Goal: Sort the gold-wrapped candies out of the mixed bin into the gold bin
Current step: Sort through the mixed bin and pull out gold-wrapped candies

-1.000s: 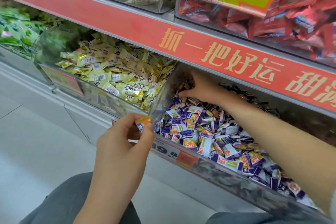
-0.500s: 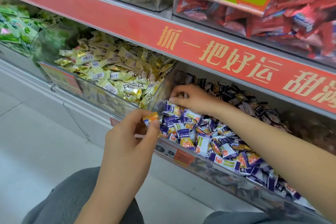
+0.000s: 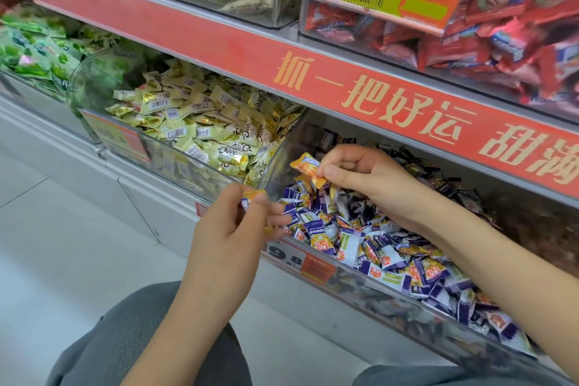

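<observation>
Shop shelving, clear plastic mixed bin [image 3: 275,163] under grip. Right hand [image 3: 369,182] pinches orange-gold crinkly foil candy [image 3: 305,165]; left hand [image 3: 232,229] pinches another [image 3: 250,197]. Light, slippery; take wrapper's twisted ends.

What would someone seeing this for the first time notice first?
Two bare hands at centre: the right hand lifts an orange-gold candy above the mixed bin of purple wrappers, while the left hand pinches another. Behind them runs a red banner, with the gold bin on the left.

Single head-worn view, close, angled forward and down at shelf bins [image 3: 219,172], tilted frame
</observation>
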Demonstrator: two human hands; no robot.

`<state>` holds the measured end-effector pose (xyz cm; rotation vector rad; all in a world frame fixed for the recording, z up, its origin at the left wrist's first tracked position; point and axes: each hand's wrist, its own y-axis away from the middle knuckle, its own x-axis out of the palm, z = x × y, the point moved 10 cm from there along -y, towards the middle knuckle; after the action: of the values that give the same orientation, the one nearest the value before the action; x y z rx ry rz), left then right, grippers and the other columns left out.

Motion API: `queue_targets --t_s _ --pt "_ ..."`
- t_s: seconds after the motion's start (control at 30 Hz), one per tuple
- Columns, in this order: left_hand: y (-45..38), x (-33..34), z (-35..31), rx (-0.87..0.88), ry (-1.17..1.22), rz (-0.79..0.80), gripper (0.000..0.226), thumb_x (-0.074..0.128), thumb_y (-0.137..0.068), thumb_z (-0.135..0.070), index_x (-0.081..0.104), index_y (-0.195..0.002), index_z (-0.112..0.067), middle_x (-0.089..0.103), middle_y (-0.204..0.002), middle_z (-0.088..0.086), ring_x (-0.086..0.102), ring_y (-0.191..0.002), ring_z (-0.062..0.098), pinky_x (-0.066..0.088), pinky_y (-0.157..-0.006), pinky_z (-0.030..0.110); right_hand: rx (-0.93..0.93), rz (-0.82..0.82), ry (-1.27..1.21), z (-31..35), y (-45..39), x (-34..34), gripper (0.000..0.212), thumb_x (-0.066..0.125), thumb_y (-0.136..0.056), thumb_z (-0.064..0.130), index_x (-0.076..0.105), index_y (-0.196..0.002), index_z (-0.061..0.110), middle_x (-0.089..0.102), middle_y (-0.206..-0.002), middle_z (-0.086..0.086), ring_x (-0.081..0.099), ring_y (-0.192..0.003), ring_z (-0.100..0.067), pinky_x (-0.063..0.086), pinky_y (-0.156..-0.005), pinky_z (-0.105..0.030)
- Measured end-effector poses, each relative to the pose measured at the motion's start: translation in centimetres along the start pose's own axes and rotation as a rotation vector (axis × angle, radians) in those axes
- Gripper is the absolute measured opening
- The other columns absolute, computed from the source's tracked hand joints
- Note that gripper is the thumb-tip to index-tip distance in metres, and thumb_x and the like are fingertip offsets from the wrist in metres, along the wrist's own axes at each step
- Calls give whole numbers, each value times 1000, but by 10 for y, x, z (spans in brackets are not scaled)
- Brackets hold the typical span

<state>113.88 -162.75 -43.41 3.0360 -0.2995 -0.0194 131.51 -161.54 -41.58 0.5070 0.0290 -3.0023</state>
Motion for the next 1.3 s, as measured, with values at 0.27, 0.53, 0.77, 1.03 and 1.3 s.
queue_targets --t_s 0.27,0.53,0.77,1.03,1.3 --pt "-18 39 -11 -129 197 107 14 42 -101 -25 55 -107 -24 68 -105 -3 70 -92 11 57 -83 28 43 88 -163 9 7 24 6 61 -86 4 65 -83 7 63 -62 4 58 -57 -5 49 -56 -15" --pt "-17 15 -33 79 169 -30 24 40 -99 -3 58 -86 -13 65 -86 1 69 -65 15 56 -63 24 172 -6 410 -20 -4 -26 6 67 -88 23 67 -93 22 71 -92 8 66 -80 -5 54 -77 -27" --pt "-9 12 -16 -87 77 51 34 41 -97 -4 61 -74 -19 60 -67 -3 43 -44 13 31 -35 14 81 163 797 -33 -13 12 24 72 -83 35 64 -101 23 56 -97 18 46 -75 8 33 -63 -5" --pt "-12 10 -14 -37 -141 26 14 62 -87 -28 65 -73 -29 65 -69 -2 50 -40 4 34 -37 13 -51 -80 588 6 5 -7 14 68 -86 22 58 -78 18 60 -81 5 54 -75 -6 41 -65 -16" --pt "-11 6 -11 -87 -93 46 12 59 -90 -19 66 -82 -24 66 -69 -2 50 -42 8 32 -36 15 218 131 650 -43 -39 6 63 74 -78 44 48 -132 25 51 -132 7 53 -114 -13 44 -91 -26"
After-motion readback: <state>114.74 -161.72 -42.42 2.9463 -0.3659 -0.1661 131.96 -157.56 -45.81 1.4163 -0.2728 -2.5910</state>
